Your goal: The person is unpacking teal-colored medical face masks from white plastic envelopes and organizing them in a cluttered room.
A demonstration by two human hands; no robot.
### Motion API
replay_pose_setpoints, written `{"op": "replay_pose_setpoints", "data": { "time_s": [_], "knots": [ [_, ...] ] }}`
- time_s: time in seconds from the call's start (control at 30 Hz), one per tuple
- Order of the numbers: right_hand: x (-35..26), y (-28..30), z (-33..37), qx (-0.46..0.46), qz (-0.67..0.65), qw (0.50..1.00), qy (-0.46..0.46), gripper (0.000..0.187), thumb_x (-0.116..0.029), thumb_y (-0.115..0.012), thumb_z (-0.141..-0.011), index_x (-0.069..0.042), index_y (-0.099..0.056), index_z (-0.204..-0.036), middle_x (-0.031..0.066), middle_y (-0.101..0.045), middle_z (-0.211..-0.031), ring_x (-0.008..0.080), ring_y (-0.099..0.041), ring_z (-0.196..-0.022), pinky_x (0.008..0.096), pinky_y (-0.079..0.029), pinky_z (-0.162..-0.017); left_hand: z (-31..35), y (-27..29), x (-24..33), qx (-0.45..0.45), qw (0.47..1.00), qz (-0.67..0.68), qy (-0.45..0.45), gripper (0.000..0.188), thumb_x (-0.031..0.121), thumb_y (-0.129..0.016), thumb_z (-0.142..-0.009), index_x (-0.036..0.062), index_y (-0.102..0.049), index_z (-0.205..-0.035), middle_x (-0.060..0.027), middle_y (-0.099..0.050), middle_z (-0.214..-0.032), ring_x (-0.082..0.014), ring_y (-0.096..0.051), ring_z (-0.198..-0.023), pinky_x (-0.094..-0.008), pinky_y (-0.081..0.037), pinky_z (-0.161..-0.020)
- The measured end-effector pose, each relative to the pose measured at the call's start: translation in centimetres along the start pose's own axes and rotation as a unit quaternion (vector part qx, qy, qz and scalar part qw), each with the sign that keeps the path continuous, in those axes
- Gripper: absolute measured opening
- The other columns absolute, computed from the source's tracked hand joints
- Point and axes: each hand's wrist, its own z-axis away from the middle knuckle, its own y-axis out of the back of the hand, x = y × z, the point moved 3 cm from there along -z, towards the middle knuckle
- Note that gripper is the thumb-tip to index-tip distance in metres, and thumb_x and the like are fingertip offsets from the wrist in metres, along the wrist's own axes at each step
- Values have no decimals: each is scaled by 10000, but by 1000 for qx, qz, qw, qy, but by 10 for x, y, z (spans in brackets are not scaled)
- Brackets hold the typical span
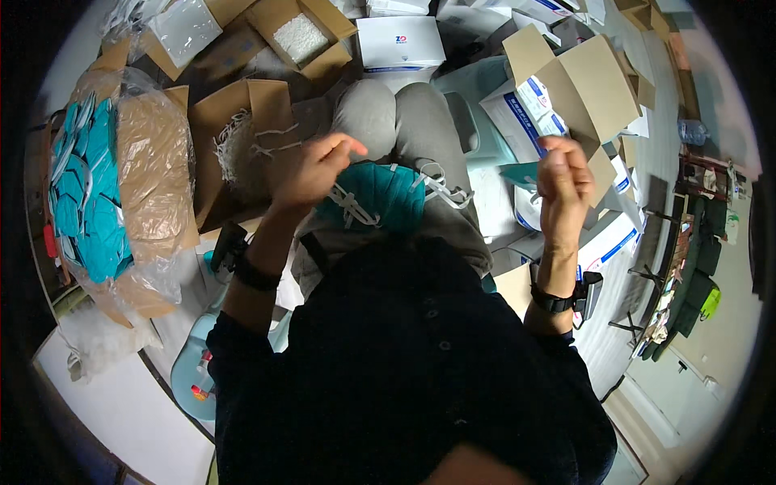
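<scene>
Teal face masks (392,198) with white straps lie on my lap. My left hand (311,170) hovers at their upper left, fingers curled; whether anything is in them is hidden. White straps (275,141) stretch from an open carton toward this hand, but I cannot tell if they touch it. Off to the right, my right hand (563,182) is raised with bent, closed fingers, its grip hidden. Right beside it is another teal mask (520,174), white-edged; I cannot tell whether the hand holds it.
At left, a plastic-lined carton (153,186) holds many teal masks. An open carton (242,153) with white straps stands nearer my knees, a carton of white pieces (301,40) beyond. Ahead is a closed white box (402,44); an open box (517,121) stands right. A blue-green stool (190,364) is lower left.
</scene>
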Motion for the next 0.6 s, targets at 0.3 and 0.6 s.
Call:
{"op": "replay_pose_setpoints", "data": {
  "time_s": [0.3,0.6],
  "knots": [
    [45,-35,30,-158,150,963,-156,114,-117,-684,-882,-4,-668,-878,-54,-567,-721,32,-460,-648,202,-366,-557,0,-14,8,-11,971,-226,-77,274,214,-764,-760,27,-669,-936,-121,-630,-796,-213,-613,-711,-345,-471,-655],
    [5,-94,18,-236,229,930,167,360,-222,-816,-721,0,-673,-966,163,-643,-825,282,-648,-755,334,-506,-656,33,-11,113,-1,923,-259,-285,89,105,-751,-752,44,-694,-782,-54,-592,-681,-150,-583,-617,-296,-428,-551]
  ]
}}
